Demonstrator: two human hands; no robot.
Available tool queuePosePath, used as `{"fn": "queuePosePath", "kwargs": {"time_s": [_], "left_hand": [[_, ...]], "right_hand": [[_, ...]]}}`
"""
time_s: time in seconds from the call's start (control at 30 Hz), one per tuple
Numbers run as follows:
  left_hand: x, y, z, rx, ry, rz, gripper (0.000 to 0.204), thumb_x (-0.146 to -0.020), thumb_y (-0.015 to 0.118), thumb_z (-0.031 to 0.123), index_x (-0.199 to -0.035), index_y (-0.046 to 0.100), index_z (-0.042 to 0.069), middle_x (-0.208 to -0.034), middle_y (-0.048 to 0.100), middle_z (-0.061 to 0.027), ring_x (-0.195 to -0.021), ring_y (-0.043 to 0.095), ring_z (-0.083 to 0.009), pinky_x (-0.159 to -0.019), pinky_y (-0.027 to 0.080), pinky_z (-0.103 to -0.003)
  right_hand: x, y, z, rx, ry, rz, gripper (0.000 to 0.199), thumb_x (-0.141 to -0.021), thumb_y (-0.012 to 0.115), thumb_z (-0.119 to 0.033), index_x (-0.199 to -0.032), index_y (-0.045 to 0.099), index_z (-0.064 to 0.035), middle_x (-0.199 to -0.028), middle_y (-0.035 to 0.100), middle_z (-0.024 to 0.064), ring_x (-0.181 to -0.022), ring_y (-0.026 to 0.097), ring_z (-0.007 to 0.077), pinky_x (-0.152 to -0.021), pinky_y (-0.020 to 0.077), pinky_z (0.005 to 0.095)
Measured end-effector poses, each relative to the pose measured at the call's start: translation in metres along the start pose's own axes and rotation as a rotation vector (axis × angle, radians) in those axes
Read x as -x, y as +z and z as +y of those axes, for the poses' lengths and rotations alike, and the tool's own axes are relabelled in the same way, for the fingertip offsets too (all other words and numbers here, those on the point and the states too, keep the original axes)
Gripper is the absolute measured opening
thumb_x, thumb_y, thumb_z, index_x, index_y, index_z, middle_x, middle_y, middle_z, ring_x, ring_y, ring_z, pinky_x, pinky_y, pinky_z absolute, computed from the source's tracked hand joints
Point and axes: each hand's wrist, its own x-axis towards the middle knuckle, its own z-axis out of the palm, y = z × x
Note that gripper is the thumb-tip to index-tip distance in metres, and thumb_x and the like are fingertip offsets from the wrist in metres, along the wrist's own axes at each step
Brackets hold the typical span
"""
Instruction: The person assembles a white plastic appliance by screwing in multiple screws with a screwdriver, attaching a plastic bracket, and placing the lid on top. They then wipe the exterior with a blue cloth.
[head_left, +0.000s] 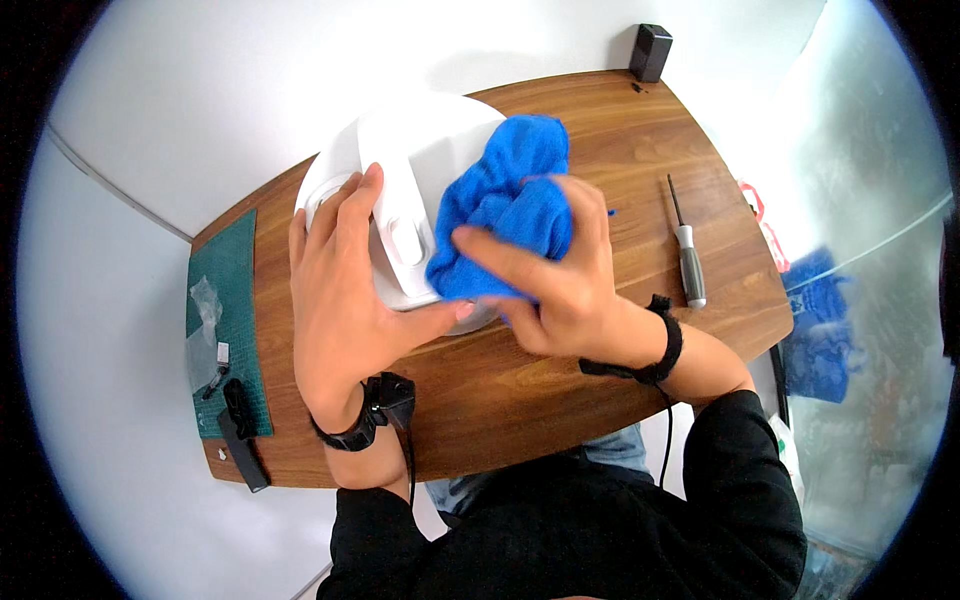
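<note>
A round white appliance (443,150) with a raised bar across its top stands on the wooden table; its exact kind I cannot tell. My left hand (345,290) lies on its left and near side with fingers spread, the thumb stretched along the near rim. Bunched in my right hand (565,285) is a blue cloth (500,215), pressed against the appliance's right side. The right hand looks slightly blurred, and the cloth covers part of the white top. An oval button-like part (406,242) shows on the bar between the hands.
A screwdriver (688,255) lies on the right of the table (620,150). At the far right corner stands a black box (651,52). A green cutting mat (225,260) on the left bears a clear plastic bag (206,305) and a black strap-like item (240,440).
</note>
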Motion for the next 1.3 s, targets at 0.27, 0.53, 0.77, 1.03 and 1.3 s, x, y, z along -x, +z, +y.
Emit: {"fn": "queuePosePath", "kwargs": {"time_s": [0.27, 0.53, 0.77, 1.03, 1.3], "left_hand": [[-0.002, 0.002, 0.002, -0.027, -0.003, -0.032, 0.122, -0.045, 0.092, 0.04, -0.148, 0.036, 0.006, -0.138, 0.05, -0.0231, -0.131, 0.047, -0.0392, -0.116, 0.022, -0.061], [0.002, 0.004, -0.003, -0.031, 0.015, -0.052, 0.128, -0.046, 0.094, 0.037, -0.153, 0.029, 0.009, -0.143, 0.046, -0.0245, -0.136, 0.043, -0.04, -0.116, 0.021, -0.063], [0.002, 0.007, -0.008, -0.011, 0.078, -0.041, 0.12, -0.051, 0.09, 0.044, -0.153, 0.034, 0.016, -0.14, 0.054, -0.0221, -0.137, 0.044, -0.039, -0.115, 0.022, -0.064], [-0.004, 0.007, -0.018, 0.176, 0.128, -0.057, 0.077, -0.067, 0.081, 0.017, -0.139, 0.054, 0.017, -0.143, 0.056, -0.0059, -0.14, 0.043, -0.0267, -0.115, 0.021, -0.052], [-0.008, 0.023, -0.013, 0.136, 0.141, -0.014, 0.061, -0.068, 0.08, 0.015, -0.127, 0.064, 0.013, -0.142, 0.057, -0.0051, -0.141, 0.041, -0.0242, -0.115, 0.015, -0.051]], "right_hand": [[-0.02, 0.004, 0.065, -0.27, 0.207, 0.022, 0.035, -0.082, 0.075, -0.019, -0.117, 0.069, -0.0131, -0.116, 0.056, 0.0211, -0.102, 0.056, 0.0366, -0.09, 0.0485, 0.0421], [0.0, 0.01, 0.006, 0.024, 0.079, 0.083, 0.039, -0.073, 0.074, -0.024, -0.111, 0.074, -0.0175, -0.12, 0.052, 0.0227, -0.11, 0.051, 0.0418, -0.09, 0.0437, 0.0492], [0.005, 0.017, 0.005, 0.063, -0.139, 0.081, 0.035, -0.07, 0.068, -0.022, -0.104, 0.077, -0.0214, -0.117, 0.055, 0.022, -0.107, 0.054, 0.0383, -0.085, 0.044, 0.0464], [-0.009, 0.0, 0.058, -0.052, 0.1, -0.002, 0.045, -0.073, 0.079, -0.016, -0.117, 0.07, -0.0146, -0.123, 0.05, 0.0255, -0.113, 0.048, 0.0423, -0.097, 0.0423, 0.0487], [0.011, 0.032, 0.007, 0.182, -0.012, 0.156, 0.046, -0.066, 0.071, -0.013, -0.112, 0.074, -0.0211, -0.122, 0.05, 0.0197, -0.113, 0.049, 0.0393, -0.093, 0.0402, 0.0493]]}}
